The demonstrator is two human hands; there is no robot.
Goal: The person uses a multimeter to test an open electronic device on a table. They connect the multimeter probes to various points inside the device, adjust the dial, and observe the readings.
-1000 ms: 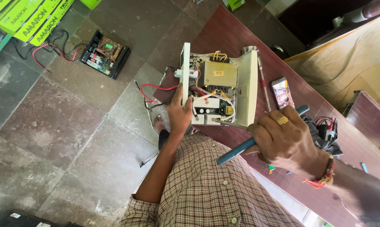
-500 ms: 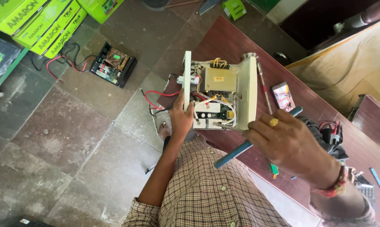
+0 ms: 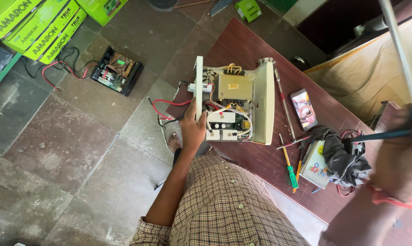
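An opened white electrical unit (image 3: 235, 107) with a transformer, circuit board and wires lies at the edge of a dark red table (image 3: 247, 50). My left hand (image 3: 193, 130) grips its upright white side panel at the table's left edge. My right hand (image 3: 397, 164) is raised close to the camera at the right and is blurred. It is closed on a blue-handled screwdriver (image 3: 399, 50) whose long grey shaft points up out of the picture.
On the table lie a thin long screwdriver (image 3: 284, 105), a green-handled screwdriver (image 3: 290, 171), a lit phone (image 3: 304, 108), a dark cloth (image 3: 340, 152) and a booklet (image 3: 316, 169). Another open circuit unit (image 3: 117, 70) and green boxes (image 3: 37, 25) sit on the stone floor.
My right hand has lifted off the table toward the camera and to the right, taking the screwdriver with it. The left hand stays on the panel.
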